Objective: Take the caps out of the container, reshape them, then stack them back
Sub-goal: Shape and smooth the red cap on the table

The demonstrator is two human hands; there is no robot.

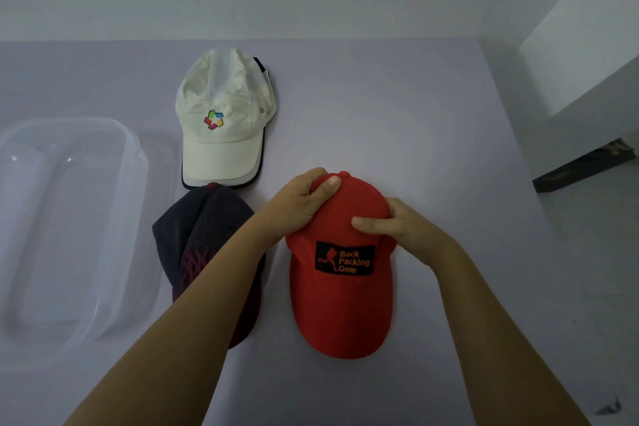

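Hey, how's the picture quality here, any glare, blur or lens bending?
Head view: dim, flat light with a bluish cast; small glare spots on the clear container; wide-angle bending at the edges; the red cap and both hands sharp, its patch text readable.

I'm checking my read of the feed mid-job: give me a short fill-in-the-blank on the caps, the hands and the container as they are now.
1. Both hands, left hand and right hand, grip the crown of the ____ cap.
2. The clear container holds ____ caps.
3. The white cap lies on top of another cap with a ____ edge.
4. The dark cap lies partly under the person's ____ forearm.

Missing words: red; no; black; left
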